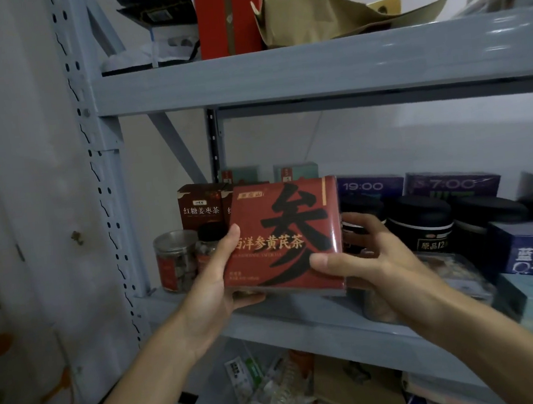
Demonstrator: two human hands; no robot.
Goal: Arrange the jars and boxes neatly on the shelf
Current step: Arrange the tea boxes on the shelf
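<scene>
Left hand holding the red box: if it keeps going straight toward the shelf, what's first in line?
Probably the black-lidded clear jar, just beyond the left hand; the silver-lidded jar stands beside it. Depth is unclear from one view.

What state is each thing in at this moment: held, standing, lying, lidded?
Red tea box: held upright in front of the middle shelf by both hands.
Left hand: grips the box's left edge.
Right hand: grips the box's right edge.
Clear jar: standing on the shelf, lidded.
Black-lidded jar: standing, lidded.
Dark brown tea box: upright behind the jars.
Brown paper bag: crumpled, lying on the top shelf.
</scene>
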